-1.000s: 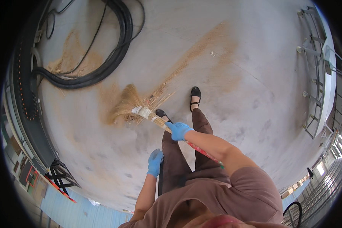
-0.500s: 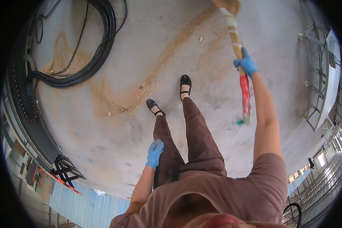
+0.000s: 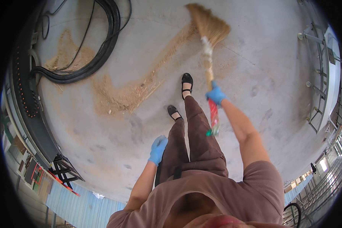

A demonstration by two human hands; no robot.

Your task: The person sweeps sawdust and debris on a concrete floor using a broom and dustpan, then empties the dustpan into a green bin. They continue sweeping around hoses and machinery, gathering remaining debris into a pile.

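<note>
A straw broom (image 3: 208,23) slants across the upper right of my feet, its fanned bristles at the far end of a sawdust strip (image 3: 180,40). My right hand (image 3: 216,93), in a blue glove, is wrapped round its handle just above a red-taped section (image 3: 213,113). The handle's tip, with a bit of green on it, hangs over my right leg. My left hand (image 3: 158,149), also gloved in blue, rests beside my left thigh with nothing in it; its fingers lie loosely extended and are partly turned from view. A larger heap of sawdust and wood bits (image 3: 123,97) lies left of my shoes.
Thick black cables (image 3: 111,38) loop over the floor at the upper left, with more sawdust (image 3: 70,51) beneath them. A dark machine rail (image 3: 28,91) runs down the left. On the right stands a metal frame on casters (image 3: 318,81). Concrete floor (image 3: 262,68) stretches between.
My right hand has swung the broom left, bringing its bristles to the sawdust strip. My left foot has moved right, closer to the other. My left hand stays by my thigh.
</note>
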